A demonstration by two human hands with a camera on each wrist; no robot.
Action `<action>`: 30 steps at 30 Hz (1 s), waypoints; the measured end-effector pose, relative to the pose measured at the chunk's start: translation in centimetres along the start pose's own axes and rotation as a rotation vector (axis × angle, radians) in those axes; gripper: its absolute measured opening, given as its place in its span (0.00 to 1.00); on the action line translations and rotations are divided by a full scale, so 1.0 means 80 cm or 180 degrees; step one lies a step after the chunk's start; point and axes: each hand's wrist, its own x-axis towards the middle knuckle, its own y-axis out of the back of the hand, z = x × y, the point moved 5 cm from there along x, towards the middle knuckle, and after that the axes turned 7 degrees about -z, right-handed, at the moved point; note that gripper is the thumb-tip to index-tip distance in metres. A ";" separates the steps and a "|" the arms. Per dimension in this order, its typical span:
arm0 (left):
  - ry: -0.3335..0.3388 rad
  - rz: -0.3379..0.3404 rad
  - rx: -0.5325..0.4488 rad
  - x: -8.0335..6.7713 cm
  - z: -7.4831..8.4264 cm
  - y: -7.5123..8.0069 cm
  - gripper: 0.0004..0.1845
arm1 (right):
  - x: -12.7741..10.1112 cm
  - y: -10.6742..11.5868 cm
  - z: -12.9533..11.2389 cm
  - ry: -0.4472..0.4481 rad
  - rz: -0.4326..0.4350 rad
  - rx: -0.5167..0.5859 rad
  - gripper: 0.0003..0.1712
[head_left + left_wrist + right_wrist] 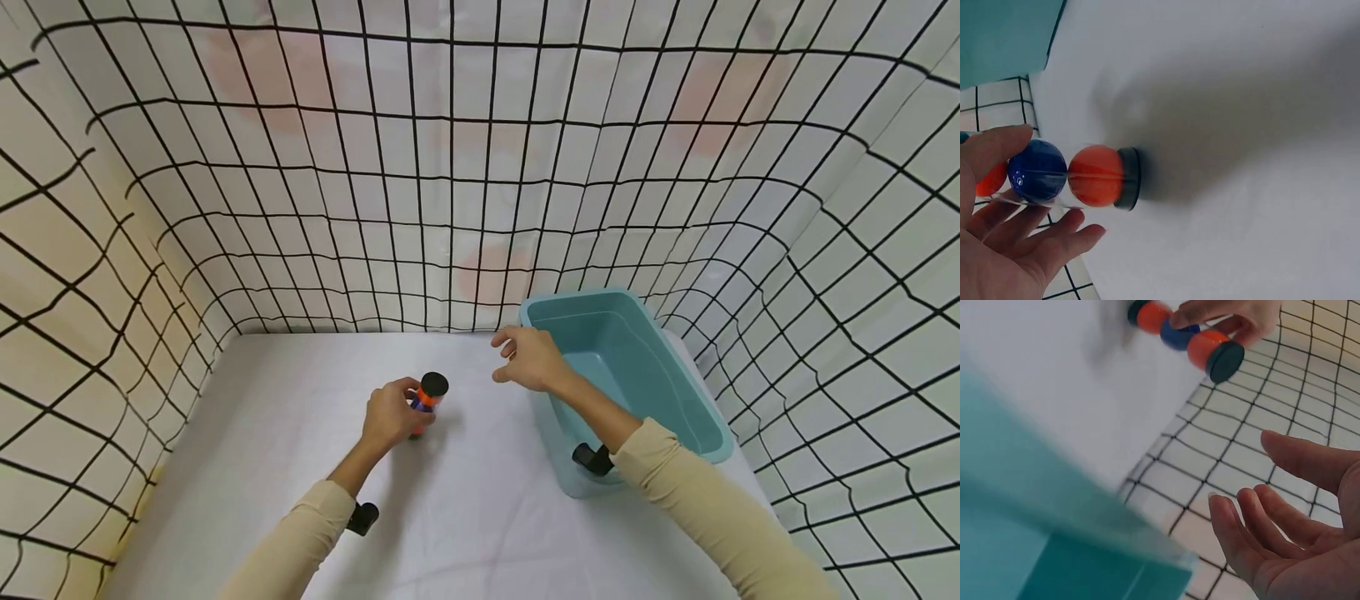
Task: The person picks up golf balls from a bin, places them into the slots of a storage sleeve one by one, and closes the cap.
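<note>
A clear tube point(428, 398) with black caps at both ends stands roughly upright over the white table. Inside it sit a blue ball point(1037, 181) between two orange balls, the lower orange ball point(1094, 184) resting by the bottom cap point(1129, 179). My left hand point(386, 414) holds the tube from the left side, thumb on one side and fingers on the other. Nothing is in my right hand point(531, 358), its fingers loosely bent, near the left rim of the teal bin point(551, 425) and apart from the tube.
The teal bin stands on the right of the white-covered table point(480, 533), and my right forearm crosses over it. Black netting point(450, 200) rises around the table's back and sides. A small black camera piece point(363, 518) sticks out by my left sleeve.
</note>
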 end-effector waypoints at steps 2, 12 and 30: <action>0.0017 0.0060 0.0008 0.004 -0.001 0.002 0.23 | -0.007 0.012 0.005 0.0041 0.0056 0.0004 0.26; 0.0218 0.0382 -0.0385 0.025 -0.004 0.000 0.24 | -0.039 0.052 0.040 0.0175 0.0276 0.0015 0.27; 0.0312 0.0564 -0.0776 0.043 -0.011 -0.018 0.25 | -0.062 0.074 0.101 -0.0019 0.0430 0.0109 0.28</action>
